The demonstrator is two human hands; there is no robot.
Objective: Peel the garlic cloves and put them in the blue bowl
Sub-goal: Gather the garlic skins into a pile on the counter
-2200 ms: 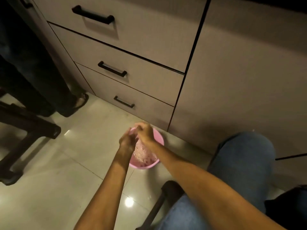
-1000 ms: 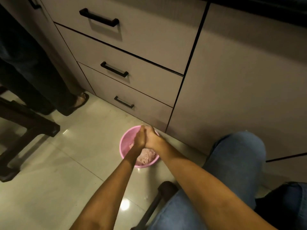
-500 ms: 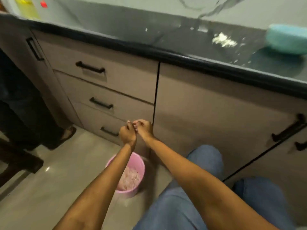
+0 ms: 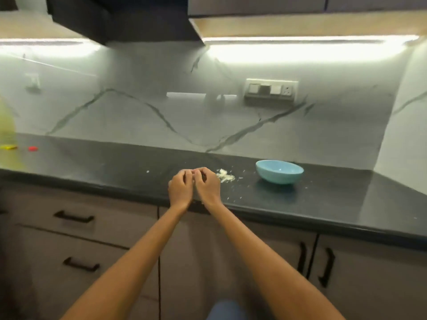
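Left hand (image 4: 180, 190) and right hand (image 4: 207, 186) are curled narrow, fingertips meeting over the tabletop (image 4: 323, 204) edge; likely pinching a garlic clove, but it is hidden, so cannot tell. Blue bowl (image 4: 279, 171) sits to the right, nearer the right hand, well apart. It is smooth, round, glossy. A pale flaky peel pile (image 4: 225, 176) lies just beside the right hand. The tabletop is dark and polished.

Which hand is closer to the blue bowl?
The right hand. It is held over the dark counter with only a small pile of white scraps between it and the blue bowl. The left hand is beside it, on the side away from the bowl.
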